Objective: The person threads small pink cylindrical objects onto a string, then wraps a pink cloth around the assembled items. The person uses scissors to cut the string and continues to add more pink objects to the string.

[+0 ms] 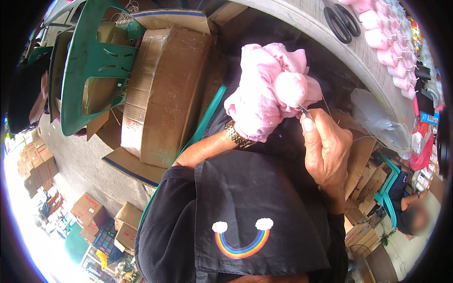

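Note:
A pink cloth [257,89] covers my left hand [255,125], hiding its fingers. Through the folds that hand holds up a smooth, rounded, pale pink piece [290,88], which looks like a candle. In the pinch of my right hand [325,146] is a slim metal tool [304,111] with a narrow tip. The tip touches or nearly touches the lower edge of the pink piece; its exact kind is hard to make out. Both hands are over my lap, above a black apron [255,188].
Rows of pink candles [377,38] with white wicks and black-handled scissors [341,22] lie on the table [316,14] at upper right. A clear plastic bag [373,115] hangs by its edge. Left are a cardboard box [165,89] and green chair [94,66]. Another person [410,214] sits far right.

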Available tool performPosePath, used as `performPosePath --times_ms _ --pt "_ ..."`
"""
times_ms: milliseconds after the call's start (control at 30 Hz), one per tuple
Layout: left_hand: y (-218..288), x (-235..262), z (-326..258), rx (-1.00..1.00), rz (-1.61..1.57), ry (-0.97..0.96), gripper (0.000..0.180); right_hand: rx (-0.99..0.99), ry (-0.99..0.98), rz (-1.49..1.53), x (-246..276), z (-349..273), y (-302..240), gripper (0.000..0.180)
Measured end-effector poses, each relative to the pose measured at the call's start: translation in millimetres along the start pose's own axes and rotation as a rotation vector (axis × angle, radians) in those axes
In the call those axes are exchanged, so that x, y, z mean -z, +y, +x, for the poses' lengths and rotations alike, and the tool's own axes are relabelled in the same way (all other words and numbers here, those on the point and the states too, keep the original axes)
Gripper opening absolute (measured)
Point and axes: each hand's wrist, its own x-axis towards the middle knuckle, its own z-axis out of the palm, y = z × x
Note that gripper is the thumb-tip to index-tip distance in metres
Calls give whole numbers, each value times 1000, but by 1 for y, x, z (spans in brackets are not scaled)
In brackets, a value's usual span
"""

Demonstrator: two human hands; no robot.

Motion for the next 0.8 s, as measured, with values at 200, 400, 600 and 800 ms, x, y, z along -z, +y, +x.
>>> performPosePath --times_ms 200,400,600,800 --pt "-5 16 1 13 89 -72 26 -198 -113 183 4 -1 -1 13" --pt "-5 17 4 -79 113 -109 26 -491 -358 648 13 5 3 31" --pt "4 14 2 23 157 -68 21 -527 -436 889 7 8 15 32" --pt "2 9 3 33 466 -4 19 -2 -138 366 -13 7 21 10"
